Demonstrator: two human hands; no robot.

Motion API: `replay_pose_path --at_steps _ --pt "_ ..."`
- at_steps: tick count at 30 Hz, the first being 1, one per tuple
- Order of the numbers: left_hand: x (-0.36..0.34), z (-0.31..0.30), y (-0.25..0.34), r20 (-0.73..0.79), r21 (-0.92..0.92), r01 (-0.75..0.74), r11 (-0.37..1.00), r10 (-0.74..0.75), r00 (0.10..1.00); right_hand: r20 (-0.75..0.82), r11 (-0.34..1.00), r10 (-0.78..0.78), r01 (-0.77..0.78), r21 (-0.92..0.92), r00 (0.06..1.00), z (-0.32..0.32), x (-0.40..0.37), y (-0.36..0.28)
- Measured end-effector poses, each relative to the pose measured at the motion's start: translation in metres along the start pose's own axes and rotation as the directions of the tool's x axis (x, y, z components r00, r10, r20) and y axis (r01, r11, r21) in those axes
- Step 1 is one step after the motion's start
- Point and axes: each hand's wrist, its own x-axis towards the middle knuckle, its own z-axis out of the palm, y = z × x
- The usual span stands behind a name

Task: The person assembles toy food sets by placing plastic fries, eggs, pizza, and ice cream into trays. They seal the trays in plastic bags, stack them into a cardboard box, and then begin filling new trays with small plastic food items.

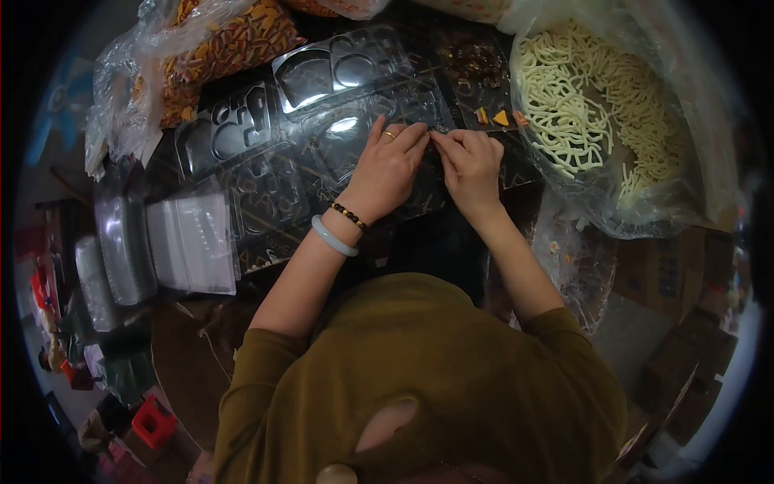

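Near the middle of the dark patterned table (274, 198), my left hand (391, 165) and my right hand (472, 165) meet at the fingertips. Thumb and index finger of each are pinched together on something dark and too small to make out. Beneath and beyond my left hand lie clear plastic trays (343, 68) with round and curved hollows. Two small orange and yellow pieces (501, 118) rest just beyond my right hand. A cluster of small dark brown pieces (474, 63) lies farther back.
An open plastic bag of pale noodle-like strands (568, 117) is at the right. A bag of orange and brown pieces (230, 52) stands back left. Clear flat sleeves (192, 242) and stacked plastic trays (125, 242) are at the left. A red stool (153, 421) is low left.
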Motion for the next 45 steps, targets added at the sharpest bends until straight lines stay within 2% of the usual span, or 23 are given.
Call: replay_pose_path --at_steps 4,7,8,10,13,14,17,20,21,25,26,27,28,30,31,33,34,36,37,39,42,43,45 --pt "-0.003 0.002 -0.004 -0.023 -0.045 -0.013 0.999 0.012 1.0 0.014 0.998 -0.017 0.017 -0.053 1.0 0.001 0.001 0.001" --pt "-0.001 0.0 0.001 -0.003 -0.029 0.007 1.0 -0.007 1.0 0.111 0.999 -0.019 0.022 -0.027 0.994 -0.007 0.003 0.004" --pt "0.0 0.002 0.0 0.004 -0.004 -0.001 1.0 0.001 1.0 0.158 0.991 0.025 -0.045 0.127 0.987 -0.011 0.01 0.01" --pt "0.002 -0.003 0.002 0.044 0.079 -0.042 0.996 0.038 0.998 0.058 0.943 0.17 -0.179 0.279 0.984 -0.01 0.028 0.032" --pt "0.002 -0.006 0.007 0.067 0.117 -0.041 0.992 0.033 0.997 0.02 0.972 0.228 -0.228 0.049 0.974 -0.009 0.053 0.093" --pt "0.003 -0.006 0.007 0.065 0.118 -0.032 0.993 0.024 0.998 0.009 0.975 0.202 -0.2 -0.099 0.979 -0.014 0.062 0.103" --pt "0.003 -0.003 0.007 0.073 0.145 -0.051 0.988 0.041 0.996 0.207 0.941 0.336 -0.32 -0.11 0.919 -0.016 0.074 0.126" --pt "0.0 0.0 0.001 0.101 0.234 -0.128 0.964 0.107 0.989 0.224 0.921 0.389 -0.38 -0.083 0.894 -0.015 0.075 0.13" --pt "-0.001 -0.001 0.002 0.09 0.159 -0.11 0.981 0.097 0.991 0.219 0.912 0.407 -0.407 -0.046 0.887 -0.015 0.075 0.132" --pt "0.003 -0.02 0.003 0.003 -0.123 -0.015 0.992 0.015 1.0 0.291 0.66 0.612 -0.678 0.325 0.735 -0.024 0.075 0.132" --pt "0.005 -0.027 0.003 -0.026 -0.19 0.014 0.982 -0.019 0.999 0.331 0.552 0.626 -0.702 0.451 0.706 -0.027 0.075 0.13" --pt "0.01 -0.03 -0.006 -0.12 -0.147 -0.023 0.989 0.006 0.993 0.378 0.425 0.631 -0.71 0.562 0.677 -0.029 0.075 0.126" --pt "0.015 -0.03 -0.012 -0.108 -0.27 0.059 0.961 -0.091 0.99 0.431 0.281 0.626 -0.704 0.653 0.65 -0.032 0.076 0.117" --pt "0.029 -0.028 -0.021 -0.062 -0.489 0.219 0.844 -0.284 0.957 0.471 0.216 0.589 -0.69 0.691 0.657 -0.033 0.084 0.089" --pt "0.042 -0.029 -0.019 -0.022 -0.643 0.268 0.717 -0.367 0.93 0.486 0.208 0.555 -0.679 0.705 0.675 -0.03 0.088 0.074" --pt "0.065 -0.024 -0.015 0.057 -0.88 0.284 0.381 -0.509 0.859 0.512 0.176 0.469 -0.644 0.744 0.72 -0.014 0.093 0.044" --pt "0.072 -0.014 -0.02 0.026 -0.944 0.187 0.272 -0.504 0.863 0.516 0.183 0.428 -0.63 0.754 0.742 -0.003 0.093 0.032" --pt "0.077 -0.015 -0.04 0.159 -0.942 0.302 0.146 -0.599 0.785 0.498 0.178 0.389 -0.593 0.785 0.775 0.02 0.096 0.019" --pt "0.074 -0.024 -0.044 0.208 -0.963 0.27 0.011 -0.609 0.766 0.522 0.145 0.392 -0.611 0.778 0.758 0.023 0.1 0.017" --pt "0.068 -0.03 -0.062 0.263 -0.96 0.267 -0.084 -0.604 0.752 0.567 0.082 0.399 -0.644 0.761 0.721 0.027 0.11 0.017" --pt "0.062 -0.029 -0.088 0.335 -0.942 0.265 -0.208 -0.653 0.679 0.473 0.363 0.428 -0.625 0.691 0.77 0.052 0.119 0.029" --pt "0.061 -0.031 -0.093 0.354 -0.935 0.271 -0.229 -0.665 0.658 0.407 0.539 0.428 -0.59 0.601 0.806 0.066 0.12 0.034" --pt "0.061 -0.031 -0.098 0.377 -0.926 0.278 -0.256 -0.669 0.641 0.302 0.796 0.302 -0.414 0.442 0.904 0.071 0.117 0.032"
